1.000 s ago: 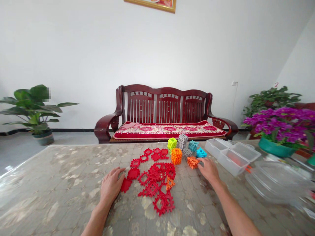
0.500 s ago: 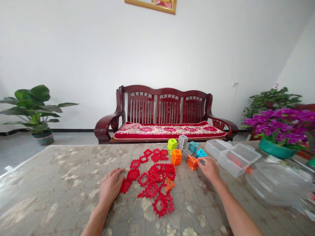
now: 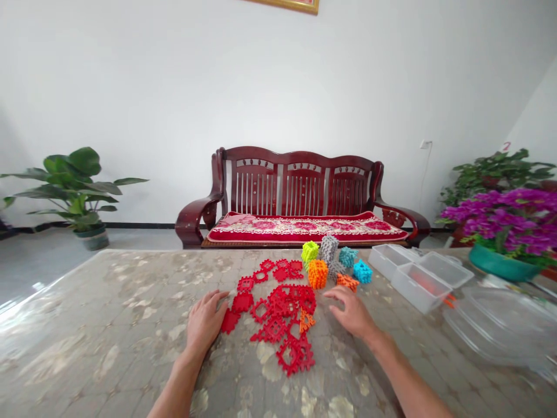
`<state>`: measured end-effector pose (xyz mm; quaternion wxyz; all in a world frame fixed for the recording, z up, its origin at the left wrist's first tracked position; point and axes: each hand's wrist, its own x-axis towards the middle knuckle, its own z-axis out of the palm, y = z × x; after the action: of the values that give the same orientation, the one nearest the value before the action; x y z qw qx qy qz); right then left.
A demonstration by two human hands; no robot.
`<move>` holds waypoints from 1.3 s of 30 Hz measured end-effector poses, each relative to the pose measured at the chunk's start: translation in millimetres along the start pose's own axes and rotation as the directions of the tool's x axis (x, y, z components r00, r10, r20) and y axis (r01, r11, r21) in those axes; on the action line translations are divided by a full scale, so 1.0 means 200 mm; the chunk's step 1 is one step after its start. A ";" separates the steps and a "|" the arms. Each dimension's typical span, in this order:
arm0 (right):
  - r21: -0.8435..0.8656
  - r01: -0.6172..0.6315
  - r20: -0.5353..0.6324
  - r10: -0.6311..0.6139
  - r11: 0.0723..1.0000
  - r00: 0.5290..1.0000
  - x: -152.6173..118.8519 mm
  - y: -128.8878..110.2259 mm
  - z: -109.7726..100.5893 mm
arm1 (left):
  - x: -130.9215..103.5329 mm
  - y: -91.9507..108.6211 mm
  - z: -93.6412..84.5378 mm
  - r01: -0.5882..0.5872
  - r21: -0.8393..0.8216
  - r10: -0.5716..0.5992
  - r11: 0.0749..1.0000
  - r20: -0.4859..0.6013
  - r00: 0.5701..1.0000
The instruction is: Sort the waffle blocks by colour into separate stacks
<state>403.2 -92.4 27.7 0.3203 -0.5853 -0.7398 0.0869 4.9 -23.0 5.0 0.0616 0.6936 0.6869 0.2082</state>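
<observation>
1. The left hand [image 3: 205, 320] lay flat and open on the marbled desk [image 3: 108, 325], gripping nothing, its fingertips touching a flat red plastic interlocking tile [image 3: 229, 321] at the near-left edge of the red spread, seemingly to steady it.
2. The right hand [image 3: 350, 312] hovered low with fingers loosely spread and empty, just right of the scattered flat red tiles [image 3: 278, 310].
3. A small orange triangular piece [image 3: 306, 321] sat among the red ones, just left of that hand.
4. Beyond its fingertips stood assembled cubes: an orange one [image 3: 317, 274], lime [image 3: 310, 252], grey [image 3: 329, 248] and blue [image 3: 362, 271], grouped together apart from the loose pieces.
5. Clear plastic boxes [image 3: 418, 278] sat further right.
</observation>
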 end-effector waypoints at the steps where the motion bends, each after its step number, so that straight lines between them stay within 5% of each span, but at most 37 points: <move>1: 0.017 0.056 0.071 -0.057 0.998 0.996 0.00 -0.06 0.02 | 0.00 0.00 0.00 -0.002 0.001 0.002 1.000 0.000 1.000; 5: -0.053 0.197 0.267 -0.176 0.979 0.948 0.00 -0.24 0.06 | 0.00 -0.01 0.01 -0.003 -0.002 0.003 1.000 -0.001 1.000; 10: -0.195 0.288 0.347 -0.209 0.938 0.914 0.01 -0.30 0.07 | -0.01 0.00 0.00 0.008 -0.017 -0.008 1.000 0.004 1.000; 22: -0.257 0.388 0.182 -0.350 0.885 0.919 0.02 -0.30 0.21 | -0.01 0.00 0.01 0.003 -0.013 -0.004 1.000 -0.034 0.999; 26: -0.186 0.279 0.115 -0.261 0.942 0.959 0.09 -0.34 0.20 | 0.00 -0.01 0.01 -0.003 -0.015 0.002 1.000 -0.037 0.999; 31: 0.171 -0.027 0.028 0.023 0.985 0.999 0.19 -0.37 0.19 | 0.01 -0.02 0.02 -0.014 -0.026 0.013 1.000 -0.042 0.999; 36: 0.478 -0.370 0.059 0.392 0.796 0.918 0.18 -0.27 0.25 | 0.00 -0.01 0.02 -0.011 -0.030 0.010 0.999 -0.039 0.999; 39: 0.438 -0.493 0.114 0.497 0.752 0.860 0.12 -0.19 0.25 | 0.00 -0.01 0.02 -0.002 -0.028 0.001 1.000 -0.022 1.000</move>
<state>341.0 -70.2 16.9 0.4164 -0.6694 -0.5159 0.3351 4.5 -22.1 0.7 0.0635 0.6908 0.6840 0.2254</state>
